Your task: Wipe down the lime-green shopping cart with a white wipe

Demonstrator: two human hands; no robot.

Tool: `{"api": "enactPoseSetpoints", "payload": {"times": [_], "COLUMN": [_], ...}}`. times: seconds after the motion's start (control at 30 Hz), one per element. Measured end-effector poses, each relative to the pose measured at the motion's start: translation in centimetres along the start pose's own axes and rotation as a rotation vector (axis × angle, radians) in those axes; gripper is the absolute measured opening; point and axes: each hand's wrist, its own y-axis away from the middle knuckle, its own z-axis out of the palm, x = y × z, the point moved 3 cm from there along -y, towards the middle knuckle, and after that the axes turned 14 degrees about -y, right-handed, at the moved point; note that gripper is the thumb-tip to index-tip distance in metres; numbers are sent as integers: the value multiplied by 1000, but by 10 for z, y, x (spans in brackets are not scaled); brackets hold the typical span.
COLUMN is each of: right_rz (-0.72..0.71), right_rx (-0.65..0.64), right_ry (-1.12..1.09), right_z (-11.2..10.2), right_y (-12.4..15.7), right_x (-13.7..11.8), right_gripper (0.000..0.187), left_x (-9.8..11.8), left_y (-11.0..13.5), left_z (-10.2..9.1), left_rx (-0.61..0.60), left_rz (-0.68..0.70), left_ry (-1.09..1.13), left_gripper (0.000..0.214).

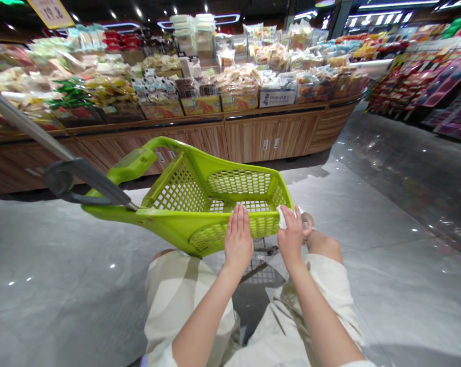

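A lime-green shopping cart (169,216) with perforated basket walls stands in front of me. My left hand (239,235) lies flat against the cart's near side, its fingers stretched out together and their tips at the top rim. At the right-hand corner of the same side, my right hand (290,237) presses a white cloth or tissue (282,218) onto the rim. Most of that white piece is hidden under the fingers. Nothing shows inside the basket. A metal bar with a grey plastic loop (88,178) slants up from the cart's left end.
Beyond the cart runs a wooden display counter (245,135) piled with packaged snacks (238,81). More shelves of goods (402,81) stand at the far right. Grey shiny floor (390,204) surrounds the cart. My knees in light shorts (180,290) are close to its near side.
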Motion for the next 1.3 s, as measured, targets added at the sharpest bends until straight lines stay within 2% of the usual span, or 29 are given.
{"api": "enactPoseSetpoints", "payload": {"times": [0.13, 0.23, 0.3, 0.4, 0.53, 0.63, 0.73, 0.87, 0.97, 1.03, 1.1, 1.23, 1.3], "right_rz": [-152, -227, -235, -208, -91, -12, -5, -152, -225, -250, -244, -112, -54], "right_rx": [-187, -283, -296, -267, -132, -45, -35, -175, -249, -271, -252, -124, -69], "right_ry": [-85, -109, -81, -21, 50, 75, 64, -37, -65, -27, 11, 37, 34], "right_z": [27, 32, 25, 8, -16, -19, -4, 27, 34, 28, 15, -11, -17], "right_y": [7, 9, 7, 3, -4, -5, -2, 7, 10, 9, 7, 1, -1], "right_x": [-53, -69, -62, -30, 23, 36, 9, -50, -68, -60, -39, 17, 35], "right_gripper": [75, 79, 81, 81, 76, 71, 72, 77, 79, 81, 81, 77, 74], "left_x": [-1, -3, -5, -7, -6, -3, 0, 0, -3, -5, -6, -5, -4], "left_y": [1, 1, 1, 1, 1, 0, -1, -1, 0, 0, 1, 1, 0], "left_z": [3, 4, 4, 1, -2, -2, 0, 1, 1, -1, -3, -5, -5], "left_rx": [11, 20, 14, 0, 2, 1, 2, 6, 4, -3, -6, -15, -20], "left_rz": [-11, -5, 3, 19, 32, 31, 14, -8, 6, 20, 33, 39, 35], "left_ry": [-19, -23, -18, -9, -7, -19, -17, -25, -36, -38, -34, -40, -42], "left_gripper": [78, 75, 75, 79, 82, 80, 80, 75, 72, 75, 80, 82, 81]}}
